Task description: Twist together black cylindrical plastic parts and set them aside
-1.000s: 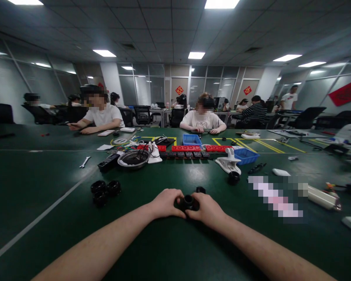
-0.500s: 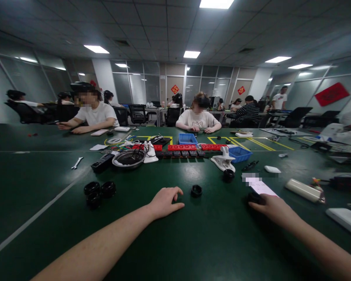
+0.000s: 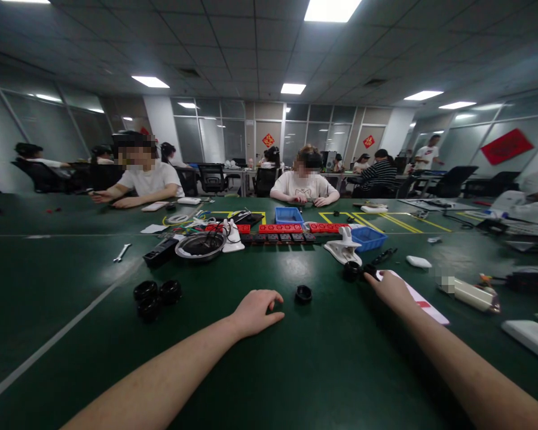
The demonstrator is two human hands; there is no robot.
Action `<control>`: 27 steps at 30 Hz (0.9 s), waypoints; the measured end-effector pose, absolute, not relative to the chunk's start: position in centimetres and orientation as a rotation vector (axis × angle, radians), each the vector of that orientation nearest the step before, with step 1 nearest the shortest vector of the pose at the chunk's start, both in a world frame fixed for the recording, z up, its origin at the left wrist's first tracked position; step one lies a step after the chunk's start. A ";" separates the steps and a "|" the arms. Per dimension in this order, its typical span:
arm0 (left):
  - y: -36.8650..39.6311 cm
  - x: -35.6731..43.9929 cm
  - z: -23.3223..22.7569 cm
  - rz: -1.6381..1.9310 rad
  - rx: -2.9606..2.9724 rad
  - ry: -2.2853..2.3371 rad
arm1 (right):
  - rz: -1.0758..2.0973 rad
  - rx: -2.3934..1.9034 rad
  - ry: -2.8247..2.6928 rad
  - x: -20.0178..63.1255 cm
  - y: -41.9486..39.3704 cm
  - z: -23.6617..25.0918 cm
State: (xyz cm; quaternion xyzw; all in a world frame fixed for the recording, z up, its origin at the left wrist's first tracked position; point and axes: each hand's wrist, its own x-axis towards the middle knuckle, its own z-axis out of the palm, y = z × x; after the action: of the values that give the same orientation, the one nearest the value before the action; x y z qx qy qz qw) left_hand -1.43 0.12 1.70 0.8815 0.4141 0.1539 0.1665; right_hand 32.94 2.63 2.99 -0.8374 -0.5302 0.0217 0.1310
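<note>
Landmark: the small black round plastic cap [image 3: 303, 294] lying alone on the dark green table [image 3: 296, 370]; every place below is told from it.
Left hand [image 3: 255, 310]: resting palm-down on the table just left of the cap, not touching it. Fingers loosely curled and spread, holding nothing.
Right hand [image 3: 388, 286]: stretched out well to the right of the cap and a little beyond it. Its fingertips are pinched on a small black round part [image 3: 369, 272]; how firm the grip is, I cannot tell.
Neighbouring part: a second black round piece [image 3: 351, 270] sits just left of the pinched one, touching or nearly so.
Under the right wrist: a white card with a red mark [image 3: 424, 303].
Far left of the cap: three black rubber rings [image 3: 155, 292] clustered together.
Beyond the cap: a white plastic clamp [image 3: 343, 248], a blue plastic bin [image 3: 368, 237], a round metal dish [image 3: 200, 245].
Step in hand: judged as the right hand setting or collecting a part at the far-right pair while the left waits.
Next move calls for: a clean pinch or release that does not knock the neighbouring piece.
</note>
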 end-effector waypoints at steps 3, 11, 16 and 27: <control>0.2 -1.4 1.6 0.440 2.506 1.172 | -0.034 -2.318 -1.651 31.8 -0.2 4.1; 0.3 -1.2 1.5 0.446 2.440 1.254 | 0.111 -1.811 -2.086 22.7 -3.2 3.9; 0.2 -1.2 1.4 0.496 2.487 1.206 | 0.088 -1.804 -2.186 17.6 -0.9 2.0; 0.3 -1.1 1.8 0.422 2.505 1.174 | 0.377 -1.752 -2.356 25.5 -5.8 3.7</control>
State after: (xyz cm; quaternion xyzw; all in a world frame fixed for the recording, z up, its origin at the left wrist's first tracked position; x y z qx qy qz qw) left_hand -1.15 0.32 1.81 0.8819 0.4135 0.1486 0.1709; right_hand 25.49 -5.84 3.68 -0.5894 -0.7926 0.1269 0.0905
